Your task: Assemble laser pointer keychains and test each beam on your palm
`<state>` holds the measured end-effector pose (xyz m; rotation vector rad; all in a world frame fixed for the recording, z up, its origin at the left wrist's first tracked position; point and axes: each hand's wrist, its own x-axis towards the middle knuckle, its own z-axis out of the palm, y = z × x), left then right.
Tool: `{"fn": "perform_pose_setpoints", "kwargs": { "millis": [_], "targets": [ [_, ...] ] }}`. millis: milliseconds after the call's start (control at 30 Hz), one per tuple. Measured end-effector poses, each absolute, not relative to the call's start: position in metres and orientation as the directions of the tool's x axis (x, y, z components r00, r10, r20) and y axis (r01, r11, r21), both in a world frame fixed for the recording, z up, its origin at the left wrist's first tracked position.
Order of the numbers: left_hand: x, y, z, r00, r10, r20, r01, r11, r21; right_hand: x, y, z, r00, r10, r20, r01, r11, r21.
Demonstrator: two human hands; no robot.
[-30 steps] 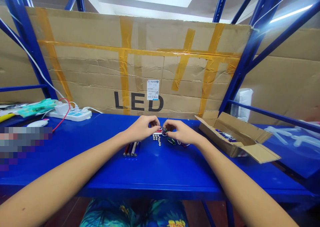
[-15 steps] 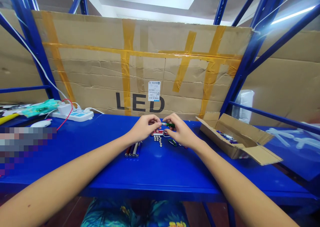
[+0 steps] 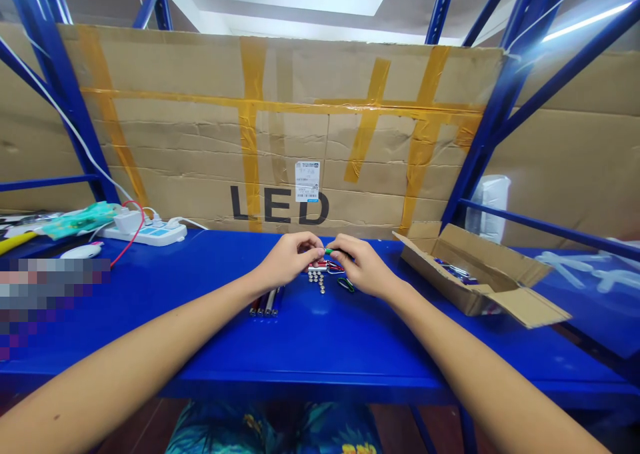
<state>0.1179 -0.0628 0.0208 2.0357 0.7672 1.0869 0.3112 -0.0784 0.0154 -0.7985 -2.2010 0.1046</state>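
Observation:
Between my two hands is a slim green penlight point(image 3: 329, 251), mostly covered by fingers. My left hand point(image 3: 290, 257) pinches its left end between thumb and fingertips. Around its other end, the fingers of my right hand point(image 3: 364, 262) are closed. Just below the hands, several small round silver button cells point(image 3: 316, 278) stand grouped on the blue table. Red and silver penlights point(image 3: 318, 266) lie behind the cells, partly hidden. A green clip ring point(image 3: 345, 284) rests under my right hand. Near my left wrist, several penlights in dark red, silver and blue point(image 3: 269, 303) lie side by side.
An open cardboard box point(image 3: 470, 274) with more blue and silver pieces stands at the right. A white power strip point(image 3: 155, 233) with cables is at the back left. Behind the table point(image 3: 310, 354) rises a large taped cardboard panel point(image 3: 200, 154), between blue rack posts.
My right hand has shifted and now covers more of the green penlight, leaving only a short piece showing. My left hand keeps its pinch at nearly the same place.

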Motion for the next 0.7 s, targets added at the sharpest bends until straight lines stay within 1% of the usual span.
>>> {"fn": "perform_pose_setpoints", "kwargs": {
  "millis": [133, 233, 367, 567, 700],
  "targets": [
    [0.1177, -0.0648, 0.0225, 0.463, 0.753, 0.467, 0.165, -0.592, 0.789, 0.3093, -0.0790, 0.0134, -0.452, 0.620, 0.641, 0.510, 0.769, -0.385],
    [0.1163, -0.0662, 0.0250, 0.483, 0.738, 0.472, 0.181, -0.611, 0.771, 0.3095, -0.0783, 0.0128, -0.432, 0.614, 0.661, 0.489, 0.775, -0.400],
    [0.1145, -0.0657, 0.0257, 0.513, 0.707, 0.486, 0.218, -0.655, 0.723, 0.3115, -0.0781, 0.0151, -0.472, 0.586, 0.659, 0.472, 0.799, -0.373],
    [0.1136, -0.0605, 0.0190, 0.526, 0.667, 0.527, 0.275, -0.721, 0.637, 0.3137, -0.0787, 0.0180, -0.553, 0.541, 0.634, 0.480, 0.829, -0.287],
    [0.1132, -0.0594, 0.0177, 0.522, 0.668, 0.531, 0.292, -0.725, 0.624, 0.3135, -0.0783, 0.0165, -0.533, 0.551, 0.642, 0.499, 0.818, -0.287]
  ]
}}
